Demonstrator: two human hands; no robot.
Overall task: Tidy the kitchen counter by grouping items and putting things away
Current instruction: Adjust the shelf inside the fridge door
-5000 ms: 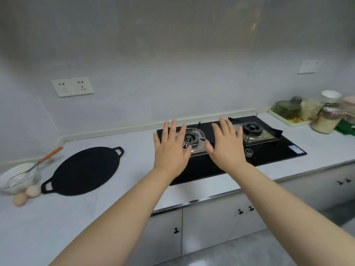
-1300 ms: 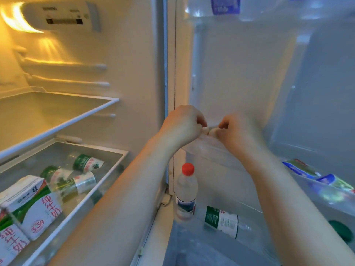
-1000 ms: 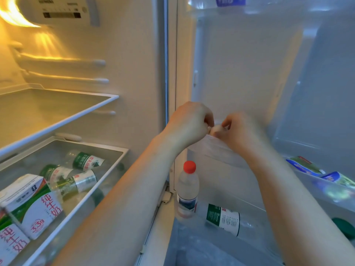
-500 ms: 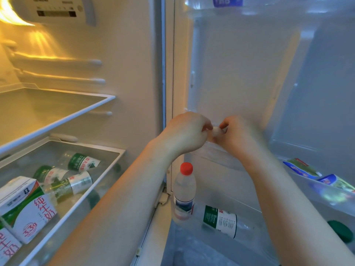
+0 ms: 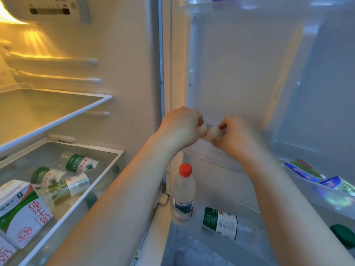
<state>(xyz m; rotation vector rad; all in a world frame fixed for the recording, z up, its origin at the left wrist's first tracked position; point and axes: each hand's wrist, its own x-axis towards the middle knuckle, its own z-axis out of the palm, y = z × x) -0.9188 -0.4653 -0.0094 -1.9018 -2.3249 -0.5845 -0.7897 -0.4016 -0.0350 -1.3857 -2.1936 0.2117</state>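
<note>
I face an open fridge. My left hand grips a pale egg, and my right hand grips a second egg. Both eggs are side by side, almost touching, just above the clear door shelf on the inside of the fridge door. Most of each egg is hidden by curled fingers.
Below the hands, a red-capped water bottle stands in the lower door bin beside a lying green-labelled bottle. Packets sit in a door shelf at right. The left drawer holds bottles and milk cartons under a glass shelf.
Five seconds ago my open hands were over the hob; since then I stand at the fridge. In the last second both hands with the eggs sank slightly toward the door shelf.
</note>
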